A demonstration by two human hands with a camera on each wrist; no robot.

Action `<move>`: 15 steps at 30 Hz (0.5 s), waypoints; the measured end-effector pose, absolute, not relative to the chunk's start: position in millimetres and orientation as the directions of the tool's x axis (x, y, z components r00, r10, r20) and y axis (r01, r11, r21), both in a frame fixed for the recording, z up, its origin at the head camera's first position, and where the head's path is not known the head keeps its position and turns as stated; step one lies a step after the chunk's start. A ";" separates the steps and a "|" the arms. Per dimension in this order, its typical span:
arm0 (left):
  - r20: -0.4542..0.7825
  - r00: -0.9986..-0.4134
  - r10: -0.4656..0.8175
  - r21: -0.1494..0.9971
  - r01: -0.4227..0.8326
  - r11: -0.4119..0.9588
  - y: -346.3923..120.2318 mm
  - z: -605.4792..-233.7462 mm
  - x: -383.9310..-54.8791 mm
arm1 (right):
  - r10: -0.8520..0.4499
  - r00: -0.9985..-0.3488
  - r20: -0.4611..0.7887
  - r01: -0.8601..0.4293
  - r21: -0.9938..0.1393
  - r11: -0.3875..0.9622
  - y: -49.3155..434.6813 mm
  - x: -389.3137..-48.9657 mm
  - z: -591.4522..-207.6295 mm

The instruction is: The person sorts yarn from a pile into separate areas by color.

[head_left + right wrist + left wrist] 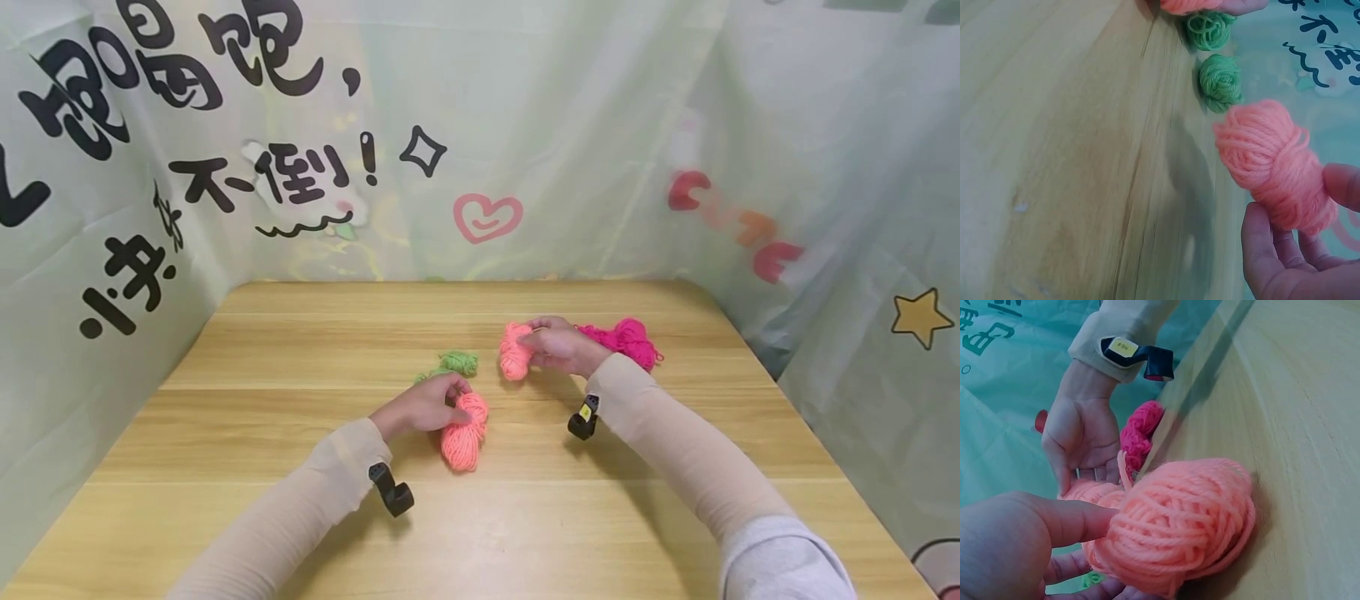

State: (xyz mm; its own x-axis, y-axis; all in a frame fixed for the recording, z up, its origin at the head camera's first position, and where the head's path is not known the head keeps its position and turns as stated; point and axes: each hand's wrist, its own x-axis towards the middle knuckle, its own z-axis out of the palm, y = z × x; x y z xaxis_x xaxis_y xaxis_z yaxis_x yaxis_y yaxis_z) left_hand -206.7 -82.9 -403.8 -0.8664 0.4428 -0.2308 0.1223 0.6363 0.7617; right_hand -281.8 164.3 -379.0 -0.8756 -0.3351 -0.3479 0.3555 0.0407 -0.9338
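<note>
Two balls of coral yarn are in hand, one on each side. My left hand [423,406] grips the nearer coral yarn ball [463,446], its thumb pressed on the strands in the left wrist view. Farther back and to the right, my right hand [564,347] pinches the other coral yarn ball [513,354] between thumb and fingers. That second ball [1275,165] looks raised off the table in the right wrist view. Just beyond my left hand lies green yarn [459,362] in two clumps, one partly hidden by the hand. Magenta yarn [632,340] lies behind my right wrist.
The wooden table [525,533] is bounded by a pale printed cloth [585,125] at the back and both sides. A small black wrist camera [392,490] hangs from the left sleeve, and another black camera [583,417] from the right sleeve.
</note>
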 end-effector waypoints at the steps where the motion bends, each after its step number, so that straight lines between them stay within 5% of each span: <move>1: -0.230 -0.866 0.443 0.763 0.122 0.634 -82.8 -403.6 -206.9 | -0.333 -0.876 -0.348 0.354 -0.934 0.045 164.5 -282.3 -379.0; 15: -0.222 -0.870 0.441 0.759 0.130 0.638 -81.3 -399.9 -206.4 | -0.298 -0.884 -0.361 0.345 -0.932 0.108 164.9 -289.0 -382.1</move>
State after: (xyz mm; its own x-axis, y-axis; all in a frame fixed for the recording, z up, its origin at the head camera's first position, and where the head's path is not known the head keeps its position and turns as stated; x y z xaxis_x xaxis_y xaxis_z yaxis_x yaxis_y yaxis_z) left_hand -206.4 -81.3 -399.9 -0.8696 0.4410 -0.2220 0.1296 0.6378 0.7592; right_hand -289.0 164.9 -382.1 -0.8836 -0.2980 -0.3613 0.3447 0.1082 -0.9324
